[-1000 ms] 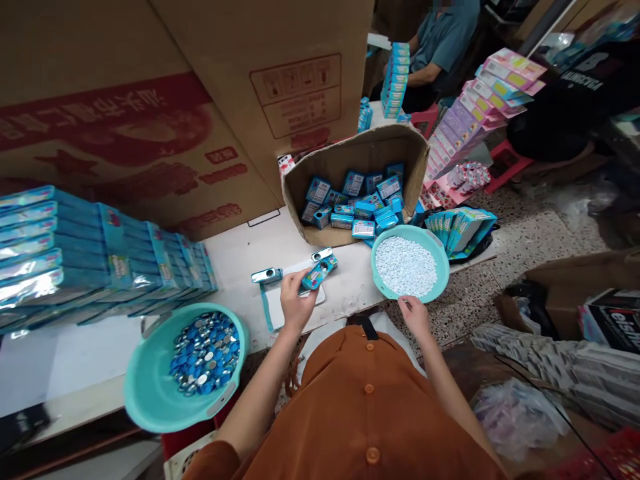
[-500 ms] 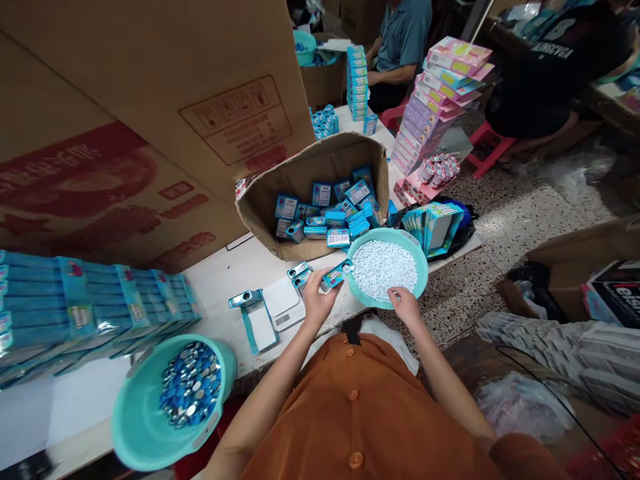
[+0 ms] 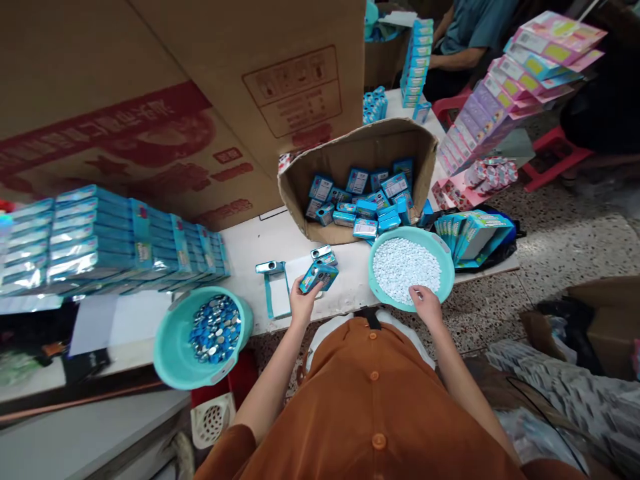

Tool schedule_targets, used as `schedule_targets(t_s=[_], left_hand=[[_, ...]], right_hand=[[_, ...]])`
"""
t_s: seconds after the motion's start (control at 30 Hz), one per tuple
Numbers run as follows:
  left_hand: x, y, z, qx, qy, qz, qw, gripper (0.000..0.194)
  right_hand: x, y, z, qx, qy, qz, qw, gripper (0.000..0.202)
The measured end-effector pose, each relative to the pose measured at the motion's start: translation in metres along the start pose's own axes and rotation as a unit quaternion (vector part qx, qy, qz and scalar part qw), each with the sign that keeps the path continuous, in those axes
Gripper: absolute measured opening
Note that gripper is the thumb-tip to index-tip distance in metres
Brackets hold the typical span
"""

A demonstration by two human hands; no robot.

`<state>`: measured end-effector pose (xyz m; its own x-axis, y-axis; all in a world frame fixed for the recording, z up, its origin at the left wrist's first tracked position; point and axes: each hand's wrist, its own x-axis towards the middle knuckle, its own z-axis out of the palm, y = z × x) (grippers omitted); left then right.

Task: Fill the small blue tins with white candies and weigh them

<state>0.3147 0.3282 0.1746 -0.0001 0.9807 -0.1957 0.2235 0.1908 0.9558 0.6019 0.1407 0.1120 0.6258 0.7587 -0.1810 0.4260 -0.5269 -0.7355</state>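
Note:
My left hand (image 3: 301, 305) is closed around a small blue printed box (image 3: 311, 277), tilted over the white scale (image 3: 296, 268). Close beside it are a couple of similar small boxes (image 3: 324, 254), partly overlapped by the held one. My right hand (image 3: 427, 307) reaches over the near rim of a turquoise basin (image 3: 449, 263), its fingers drawn together at the white tablets (image 3: 406, 268) inside. Whether anything is between those fingertips, I cannot make out. Left of the scale lies an open blue tray box (image 3: 269, 298), with a small box (image 3: 270, 267) across its far end.
An open carton (image 3: 295, 193) of blue boxes stands behind the basin. At left are stacked blue packs (image 3: 100, 243) and a turquoise tub (image 3: 167, 353) of blue and silver discs. Pink and purple boxes (image 3: 480, 120) rise at right. A person (image 3: 475, 33) sits beyond.
My left hand has drawn the box away from the basin, leftward to the scale. My right hand stays at the basin's near edge. The camera view has shifted, so the surroundings appear further right.

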Motion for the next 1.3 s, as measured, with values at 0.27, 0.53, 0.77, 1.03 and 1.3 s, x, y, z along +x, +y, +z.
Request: schedule_targets(t_s=[0.27, 0.53, 0.77, 1.03, 1.3], left_hand=[[0.044, -0.039, -0.069, 0.248, 0.066, 0.059, 0.965, 0.044], [0.086, -0.060, -0.076, 0.291, 0.031, 0.087, 0.952, 0.041], [0.114, -0.071, -0.074, 0.303, -0.011, 0.064, 0.951, 0.045], [0.108, -0.057, -0.110, 0.324, -0.046, 0.149, 0.933, 0.060], [0.110, -0.054, -0.151, 0.344, 0.013, 0.152, 0.927, 0.038]], right_hand=[[0.003, -0.023, 0.013, -0.032, -0.017, -0.031, 0.999, 0.037], [-0.011, -0.025, 0.034, -0.049, -0.025, -0.018, 0.998, 0.036], [-0.013, -0.004, 0.048, -0.078, -0.010, 0.030, 0.996, 0.039], [-0.008, 0.000, 0.061, -0.098, 0.014, 0.046, 0.994, 0.040], [-0.006, -0.006, 0.070, -0.106, 0.046, 0.037, 0.993, 0.040]])
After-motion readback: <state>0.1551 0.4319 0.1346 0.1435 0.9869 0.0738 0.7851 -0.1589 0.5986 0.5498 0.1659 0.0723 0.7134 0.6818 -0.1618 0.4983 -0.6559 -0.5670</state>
